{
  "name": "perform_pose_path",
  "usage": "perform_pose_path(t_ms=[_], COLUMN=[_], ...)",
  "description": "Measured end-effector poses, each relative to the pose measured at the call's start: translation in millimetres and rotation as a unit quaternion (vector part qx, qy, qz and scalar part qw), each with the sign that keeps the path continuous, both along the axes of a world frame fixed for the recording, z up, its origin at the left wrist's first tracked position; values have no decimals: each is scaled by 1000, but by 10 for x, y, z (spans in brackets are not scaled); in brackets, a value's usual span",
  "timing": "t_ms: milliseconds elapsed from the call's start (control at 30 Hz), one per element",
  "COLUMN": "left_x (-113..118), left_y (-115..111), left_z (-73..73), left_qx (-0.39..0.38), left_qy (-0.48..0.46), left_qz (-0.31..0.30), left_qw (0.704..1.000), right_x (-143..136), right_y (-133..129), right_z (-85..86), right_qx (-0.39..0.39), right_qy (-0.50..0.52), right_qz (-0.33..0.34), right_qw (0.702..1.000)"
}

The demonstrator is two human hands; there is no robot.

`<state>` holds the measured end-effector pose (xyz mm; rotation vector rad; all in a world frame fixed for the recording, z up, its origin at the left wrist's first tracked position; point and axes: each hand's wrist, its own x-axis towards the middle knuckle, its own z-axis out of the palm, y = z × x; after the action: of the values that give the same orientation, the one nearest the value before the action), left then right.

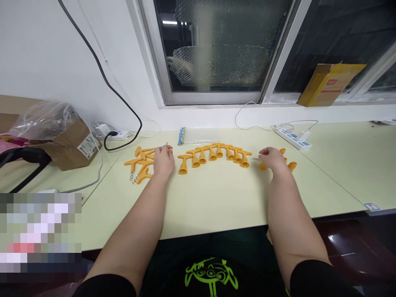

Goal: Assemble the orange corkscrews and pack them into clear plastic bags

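My left hand (pixel 163 161) is at the left pile with its fingers curled closed. A yellow end and a thin metallic tip show beyond the fingertips, so it grips a corkscrew (pixel 170 149), mostly hidden. Loose corkscrews (pixel 144 165) with yellow T-shaped handles and bare metal spirals lie beside it. Several yellow corkscrews with bell-shaped sleeves (pixel 213 153) form an arc across the middle. On the right, my right hand (pixel 274 157) has its fingers pinched together; what they hold is hidden. A yellow sleeve (pixel 262 166) shows just below them, and more yellow sleeves (pixel 292 166) lie partly behind the wrist.
A clear plastic bag (pixel 201 135) with a coloured strip lies behind the arc. Power strips (pixel 292 138) with cables sit along the wall. At left stands a cardboard box (pixel 69 144) with plastic on it. A yellow carton (pixel 329 84) leans on the windowsill.
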<state>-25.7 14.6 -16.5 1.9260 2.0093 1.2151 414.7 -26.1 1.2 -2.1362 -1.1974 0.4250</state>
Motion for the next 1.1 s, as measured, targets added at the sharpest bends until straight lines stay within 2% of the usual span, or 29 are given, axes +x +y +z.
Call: perform_pose_path(t_ms=[67,133,167,233,300,433,567,633,700,800,867,933,1000,1100], left_x=[18,45,61,93,118,140,168,195,230,288,327,363,395,435], left_y=[-11,-20,-24,-32,-38,-41,-49,-68,-101,-166,-207,-237,-255,-275], left_z=[28,54,68,98,129,170,185,201,223,249,250,236,213,177], left_qx=[50,69,63,32,4,-8,-19,-27,-39,-54,-63,-76,-93,-115], left_qy=[-60,-182,-262,-415,-513,-599,-633,-635,-623,-575,-544,-521,-504,-486], left_qz=[-20,-43,-55,-75,-90,-110,-135,-151,-164,-190,-212,-230,-244,-267], left_qw=[997,980,961,906,854,793,762,757,764,794,810,819,823,825], right_x=[-39,-70,-81,-95,-102,-101,-81,-75,-97,-242,-429,-658,-880,-1112], right_y=[-2,-3,-3,-2,1,9,4,-4,-14,-30,-42,-57,-77,-117], right_z=[0,9,15,29,36,15,-23,-25,-9,26,32,14,-20,-64], right_qx=[7,6,3,-8,-26,-47,-67,-97,-88,27,115,164,194,206], right_qy=[6,4,2,-4,-13,-16,-3,2,-2,13,65,126,143,135], right_qz=[17,22,22,23,23,34,54,65,66,86,148,241,307,351], right_qw=[1000,1000,1000,1000,999,998,996,993,994,996,980,948,921,903])
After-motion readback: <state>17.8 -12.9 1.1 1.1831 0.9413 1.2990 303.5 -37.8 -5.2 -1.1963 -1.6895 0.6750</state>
